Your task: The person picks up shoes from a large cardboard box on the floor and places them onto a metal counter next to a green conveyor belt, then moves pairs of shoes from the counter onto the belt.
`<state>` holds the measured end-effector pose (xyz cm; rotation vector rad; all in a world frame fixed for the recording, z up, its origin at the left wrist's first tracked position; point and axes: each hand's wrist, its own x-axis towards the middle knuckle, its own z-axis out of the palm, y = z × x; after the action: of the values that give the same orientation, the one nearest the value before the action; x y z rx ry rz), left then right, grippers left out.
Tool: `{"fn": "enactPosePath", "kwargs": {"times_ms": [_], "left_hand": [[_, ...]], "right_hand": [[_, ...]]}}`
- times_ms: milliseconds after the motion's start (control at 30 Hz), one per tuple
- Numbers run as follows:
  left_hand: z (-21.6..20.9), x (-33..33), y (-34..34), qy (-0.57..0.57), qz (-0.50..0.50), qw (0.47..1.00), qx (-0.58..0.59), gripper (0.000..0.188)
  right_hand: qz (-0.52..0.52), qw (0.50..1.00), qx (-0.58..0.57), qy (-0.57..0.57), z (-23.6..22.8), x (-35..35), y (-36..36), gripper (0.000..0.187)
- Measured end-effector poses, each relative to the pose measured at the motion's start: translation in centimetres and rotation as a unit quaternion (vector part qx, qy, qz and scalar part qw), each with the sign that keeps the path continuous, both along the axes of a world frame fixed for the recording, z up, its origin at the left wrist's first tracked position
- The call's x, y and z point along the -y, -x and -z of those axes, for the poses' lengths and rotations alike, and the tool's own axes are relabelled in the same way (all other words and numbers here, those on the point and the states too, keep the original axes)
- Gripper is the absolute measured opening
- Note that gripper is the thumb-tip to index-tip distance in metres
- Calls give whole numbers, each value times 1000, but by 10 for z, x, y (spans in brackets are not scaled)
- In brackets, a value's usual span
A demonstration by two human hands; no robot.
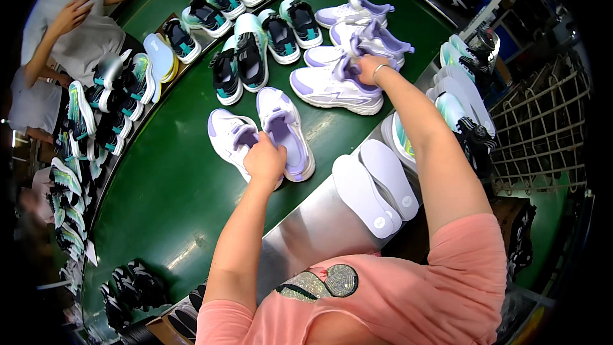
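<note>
On a green conveyor belt (166, 179) stands a pair of white and lilac sneakers. My left hand (264, 161) rests closed on the tongue of the right one (286, 129), next to its twin (231, 137). My right hand (369, 67) reaches further along and grips the tongue of another white and lilac sneaker (335, 86). Behind that shoe lie several more lilac sneakers (373, 38).
Black and teal sneakers (249, 57) line the belt's far side. Two white insoles (377, 191) lie on the steel edge (306, 230) near me. More shoes fill racks at left (83, 128) and right (460, 115). Another person (76, 19) stands at the upper left.
</note>
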<state>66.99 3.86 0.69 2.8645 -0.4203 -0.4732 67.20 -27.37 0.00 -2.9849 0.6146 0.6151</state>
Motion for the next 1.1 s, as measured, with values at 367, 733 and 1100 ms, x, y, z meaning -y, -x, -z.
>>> {"fn": "enactPosePath", "kwargs": {"times_ms": [367,733,1100], "left_hand": [[16,-13,-5,19,-14,999,27,35],[-39,-148,51,150,-144,976,69,41],[-40,-213,202,71,-155,985,20,42]], "right_hand": [[-78,996,-33,10,-39,-37,-3,35],[-61,943,172,-279,-115,-149,28,32],[-49,980,-11,-190,-37,-299,179,36]]}}
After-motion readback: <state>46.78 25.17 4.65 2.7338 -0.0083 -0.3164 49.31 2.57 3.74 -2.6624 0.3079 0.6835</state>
